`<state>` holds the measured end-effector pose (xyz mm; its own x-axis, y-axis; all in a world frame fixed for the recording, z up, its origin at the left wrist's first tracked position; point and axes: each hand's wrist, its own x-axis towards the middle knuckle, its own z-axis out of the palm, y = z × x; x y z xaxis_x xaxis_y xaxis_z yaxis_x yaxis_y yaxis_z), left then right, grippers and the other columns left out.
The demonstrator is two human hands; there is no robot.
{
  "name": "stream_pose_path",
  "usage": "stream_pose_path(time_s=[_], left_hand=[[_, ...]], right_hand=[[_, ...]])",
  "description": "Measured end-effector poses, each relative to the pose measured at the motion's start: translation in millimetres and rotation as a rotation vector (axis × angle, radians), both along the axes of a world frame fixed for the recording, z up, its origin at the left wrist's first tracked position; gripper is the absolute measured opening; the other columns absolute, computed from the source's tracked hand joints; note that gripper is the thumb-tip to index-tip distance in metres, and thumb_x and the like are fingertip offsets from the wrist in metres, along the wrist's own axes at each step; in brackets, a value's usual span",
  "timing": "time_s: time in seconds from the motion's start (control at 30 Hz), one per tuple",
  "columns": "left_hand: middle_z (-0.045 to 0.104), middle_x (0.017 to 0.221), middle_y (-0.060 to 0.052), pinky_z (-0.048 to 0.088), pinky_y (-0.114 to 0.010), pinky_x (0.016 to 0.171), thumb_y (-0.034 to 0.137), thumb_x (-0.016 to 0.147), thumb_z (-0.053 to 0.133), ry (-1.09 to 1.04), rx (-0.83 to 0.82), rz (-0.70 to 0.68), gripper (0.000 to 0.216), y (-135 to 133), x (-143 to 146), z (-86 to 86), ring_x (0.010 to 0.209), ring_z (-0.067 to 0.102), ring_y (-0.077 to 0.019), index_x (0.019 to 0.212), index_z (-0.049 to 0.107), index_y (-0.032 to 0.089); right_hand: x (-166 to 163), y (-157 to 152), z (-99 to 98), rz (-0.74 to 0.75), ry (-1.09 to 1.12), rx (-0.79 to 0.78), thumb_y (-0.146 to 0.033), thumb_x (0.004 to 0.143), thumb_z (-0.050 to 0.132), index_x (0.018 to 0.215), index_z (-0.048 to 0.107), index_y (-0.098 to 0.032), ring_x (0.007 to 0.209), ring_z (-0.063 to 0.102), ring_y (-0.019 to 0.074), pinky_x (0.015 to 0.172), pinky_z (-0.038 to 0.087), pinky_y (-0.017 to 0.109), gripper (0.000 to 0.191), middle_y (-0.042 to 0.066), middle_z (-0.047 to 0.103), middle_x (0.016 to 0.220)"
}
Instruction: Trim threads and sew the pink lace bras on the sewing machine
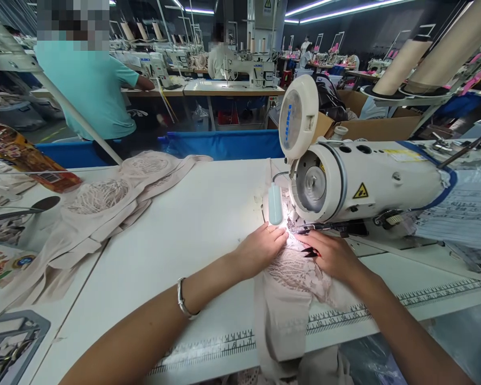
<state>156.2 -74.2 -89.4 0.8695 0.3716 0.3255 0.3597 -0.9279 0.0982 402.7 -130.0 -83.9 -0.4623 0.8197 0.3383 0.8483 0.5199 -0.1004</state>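
Observation:
A pale pink lace bra (292,270) lies under the needle area of the white sewing machine (369,179), its plain band hanging over the table's front edge. My left hand (262,247) presses on the lace left of the needle, fingers close together and thumb hidden. From the right, my right hand (333,255) reaches the same lace with its index finger stretched toward the presser foot. Dark-bladed thread snips (310,252) stick out from under that hand, their handle mostly covered by the fingers. A small lamp (275,204) lights the stitching spot.
More lace bras (104,200) are heaped on the left of the table (176,235), near a brown-orange packet (28,158). A printed ruler strip (220,345) runs along the front edge. Thread cones (403,67) stand upper right. A person in a turquoise shirt (86,85) sits beyond.

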Motion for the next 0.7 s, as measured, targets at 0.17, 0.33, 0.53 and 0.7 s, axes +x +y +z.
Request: stream_pose_path(time_s=[0.17, 0.33, 0.53, 0.7], left_hand=[[0.068, 0.123, -0.011, 0.052, -0.037, 0.092, 0.003, 0.098, 0.034, 0.036, -0.077, -0.007, 0.033, 16.2, -6.3, 11.4, 0.110, 0.064, -0.0231, 0.120, 0.056, 0.015], [0.068, 0.106, -0.011, 0.050, -0.039, 0.083, -0.002, 0.093, 0.037, 0.082, -0.008, 0.128, 0.030, -4.6, 9.6, 18.6, 0.095, 0.063, -0.0241, 0.102, 0.061, 0.013], [0.064, 0.112, -0.015, 0.050, -0.043, 0.093, 0.016, 0.098, 0.048, -0.021, -0.138, 0.048, 0.016, -39.2, 24.2, 6.5, 0.106, 0.058, -0.0273, 0.106, 0.060, 0.009], [0.065, 0.109, -0.012, 0.048, -0.042, 0.088, 0.016, 0.102, 0.042, -0.025, -0.177, -0.030, 0.023, -28.0, 16.5, 9.1, 0.103, 0.057, -0.0254, 0.091, 0.061, 0.014]], right_hand=[[-0.4, -0.5, -3.2, 0.005, 0.022, -0.017, -0.005, 0.084, 0.048, 0.120, 0.068, -0.022, 0.071, 0.066, 0.0164, 0.062, 0.050, 0.025, 0.046, 0.003, 0.071, 0.089], [-0.8, 0.4, -6.0, -0.007, 0.067, -0.026, -0.002, 0.078, 0.048, 0.120, 0.069, -0.023, 0.071, 0.067, 0.0161, 0.058, 0.050, 0.024, 0.051, 0.003, 0.072, 0.092], [3.3, 1.0, -4.9, 0.095, 0.161, -0.005, -0.001, 0.075, 0.046, 0.113, 0.069, -0.023, 0.075, 0.067, 0.0161, 0.065, 0.054, 0.024, 0.050, 0.003, 0.069, 0.088], [2.2, 1.0, -0.5, 0.170, 0.180, 0.091, 0.001, 0.078, 0.045, 0.094, 0.069, -0.022, 0.083, 0.068, 0.0184, 0.072, 0.055, 0.029, 0.037, 0.006, 0.072, 0.098]])
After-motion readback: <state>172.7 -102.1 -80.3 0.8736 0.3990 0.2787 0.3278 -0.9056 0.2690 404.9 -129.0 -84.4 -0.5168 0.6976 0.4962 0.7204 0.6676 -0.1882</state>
